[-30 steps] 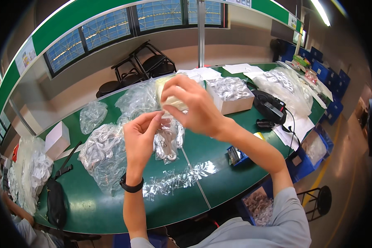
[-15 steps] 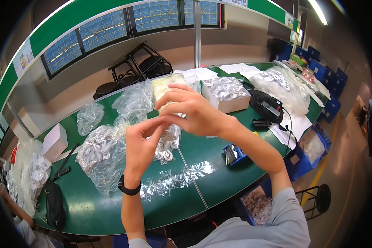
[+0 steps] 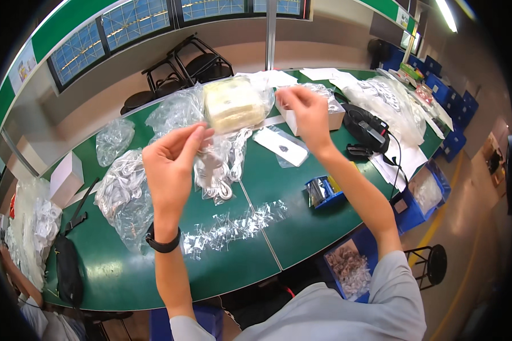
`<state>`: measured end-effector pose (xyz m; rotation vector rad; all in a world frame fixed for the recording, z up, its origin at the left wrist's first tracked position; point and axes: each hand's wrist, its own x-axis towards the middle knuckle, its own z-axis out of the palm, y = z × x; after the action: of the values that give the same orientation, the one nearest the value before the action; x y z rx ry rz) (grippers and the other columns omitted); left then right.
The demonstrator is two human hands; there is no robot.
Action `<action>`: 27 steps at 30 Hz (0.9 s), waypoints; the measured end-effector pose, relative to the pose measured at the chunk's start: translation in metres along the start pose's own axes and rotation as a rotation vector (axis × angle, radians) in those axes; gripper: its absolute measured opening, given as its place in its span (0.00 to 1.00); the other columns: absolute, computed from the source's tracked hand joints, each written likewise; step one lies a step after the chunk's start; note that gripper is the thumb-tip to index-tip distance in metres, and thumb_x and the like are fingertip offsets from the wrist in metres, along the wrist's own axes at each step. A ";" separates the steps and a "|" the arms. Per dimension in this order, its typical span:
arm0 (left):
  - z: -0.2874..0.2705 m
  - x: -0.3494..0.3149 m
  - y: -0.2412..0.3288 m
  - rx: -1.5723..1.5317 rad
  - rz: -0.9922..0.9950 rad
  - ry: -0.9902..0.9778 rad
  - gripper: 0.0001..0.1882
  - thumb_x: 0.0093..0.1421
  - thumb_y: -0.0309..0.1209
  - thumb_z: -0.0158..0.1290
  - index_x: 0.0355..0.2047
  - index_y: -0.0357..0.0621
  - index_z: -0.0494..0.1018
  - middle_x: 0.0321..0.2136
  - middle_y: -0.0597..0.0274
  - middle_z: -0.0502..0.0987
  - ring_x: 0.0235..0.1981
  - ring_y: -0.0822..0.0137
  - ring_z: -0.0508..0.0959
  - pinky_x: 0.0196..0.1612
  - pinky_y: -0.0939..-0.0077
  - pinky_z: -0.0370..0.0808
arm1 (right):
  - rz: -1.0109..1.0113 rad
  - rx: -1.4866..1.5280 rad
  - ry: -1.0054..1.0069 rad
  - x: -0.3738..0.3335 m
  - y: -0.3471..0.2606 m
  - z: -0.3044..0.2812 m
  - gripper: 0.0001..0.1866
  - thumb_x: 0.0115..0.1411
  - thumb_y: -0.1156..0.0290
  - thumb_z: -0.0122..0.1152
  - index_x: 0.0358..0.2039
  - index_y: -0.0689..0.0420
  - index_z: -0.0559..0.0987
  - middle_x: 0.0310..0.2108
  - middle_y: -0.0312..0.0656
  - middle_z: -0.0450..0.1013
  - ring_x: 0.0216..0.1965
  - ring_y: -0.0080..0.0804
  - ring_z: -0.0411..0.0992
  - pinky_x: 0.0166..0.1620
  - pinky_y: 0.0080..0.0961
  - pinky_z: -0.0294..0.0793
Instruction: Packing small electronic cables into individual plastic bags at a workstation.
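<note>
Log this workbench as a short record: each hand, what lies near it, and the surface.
Left hand: raised, thumb and fingers close together; anything held is too blurred to tell
Near left hand: clear plastic bag of looped white cables
Left wrist: black wristband
Right hand: raised, apart from the left, fingers bent; grip unclear
Near right hand: open white box; flat white packet in a clear sleeve
Between hands, farther back: pale yellow plastic-wrapped block
Surface: green tabletop, shiny clear strips scattered across its seam

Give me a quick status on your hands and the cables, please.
Left hand raised by the cables, grip unclear. Right hand apart, before the open box, grip unclear. Clear scraps strewn on the table, nearer than the cables.
</note>
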<state>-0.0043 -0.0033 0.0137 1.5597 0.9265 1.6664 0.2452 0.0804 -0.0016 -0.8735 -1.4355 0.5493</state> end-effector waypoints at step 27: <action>-0.006 0.002 -0.002 0.055 0.008 -0.044 0.11 0.63 0.25 0.55 0.42 0.28 0.79 0.34 0.50 0.83 0.36 0.67 0.84 0.41 0.80 0.78 | -0.289 -0.861 -0.946 -0.238 0.009 -0.014 0.38 0.63 0.50 0.55 0.64 0.66 0.61 0.67 0.60 0.53 0.66 0.57 0.56 0.67 0.51 0.51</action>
<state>-0.0107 -0.0006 0.0128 1.6321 0.9513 1.6185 0.2375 -0.1032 -0.1531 -1.0800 -2.7225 0.0650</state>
